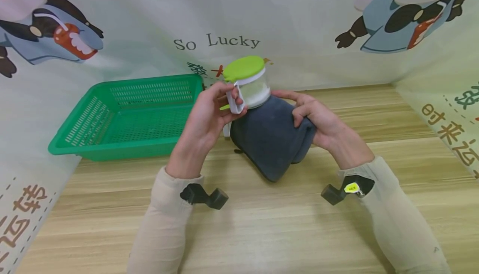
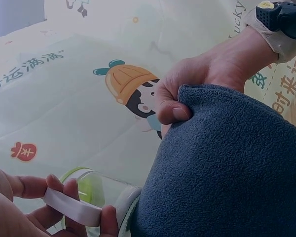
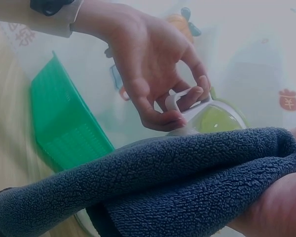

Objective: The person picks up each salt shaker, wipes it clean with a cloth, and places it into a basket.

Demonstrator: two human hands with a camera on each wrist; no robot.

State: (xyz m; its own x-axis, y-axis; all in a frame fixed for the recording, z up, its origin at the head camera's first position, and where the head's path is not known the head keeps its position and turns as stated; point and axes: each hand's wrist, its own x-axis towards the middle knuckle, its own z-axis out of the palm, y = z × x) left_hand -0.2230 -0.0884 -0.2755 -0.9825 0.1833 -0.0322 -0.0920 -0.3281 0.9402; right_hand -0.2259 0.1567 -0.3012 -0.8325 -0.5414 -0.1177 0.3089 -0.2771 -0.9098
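Observation:
My left hand [image 1: 211,114] holds a clear seasoning jar [image 1: 258,93] by its white handle [image 2: 73,206], fingers hooked through the loop. The jar has a bright green lid [image 1: 244,68] and is tilted, with white contents low inside. My right hand [image 1: 319,120] grips a dark grey-blue towel [image 1: 271,141], thumb on top of a fold. The towel hangs down in front and lies against the jar's lower part in the head view. Behind the towel, a second white handle [image 1: 226,130] pokes out at its left edge; the rest is hidden.
A green plastic basket [image 1: 123,154] with slotted walls stands on the wooden table [image 1: 262,224] to the left. A printed cloth backdrop [image 1: 299,28] rises behind and at both sides.

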